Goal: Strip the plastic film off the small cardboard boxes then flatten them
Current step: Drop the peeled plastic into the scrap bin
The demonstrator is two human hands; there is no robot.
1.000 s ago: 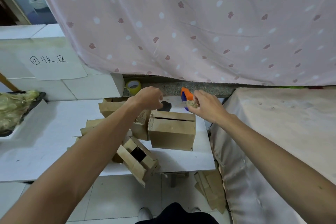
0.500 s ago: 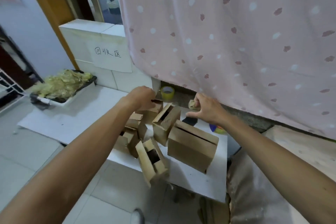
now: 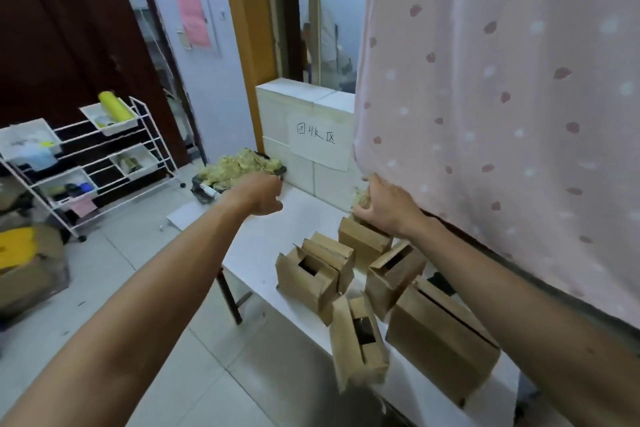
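The right hand (image 3: pixel 384 206) clutches a crumpled wad of film (image 3: pixel 360 199) by the top of the farthest cardboard box (image 3: pixel 363 241); the left hand (image 3: pixel 258 194) is curled over the white table (image 3: pixel 294 218) — whether it holds anything, I cannot tell. The other boxes (image 3: pixel 315 279) stand clustered on the table, flaps open.

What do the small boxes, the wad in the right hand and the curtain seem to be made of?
The small boxes: brown cardboard, matte, with folded flaps. The wad in the right hand: probably crumpled yellowish plastic film, thin and wrinkled; blurred. The curtain: pink cloth, apparently, hanging in soft folds.
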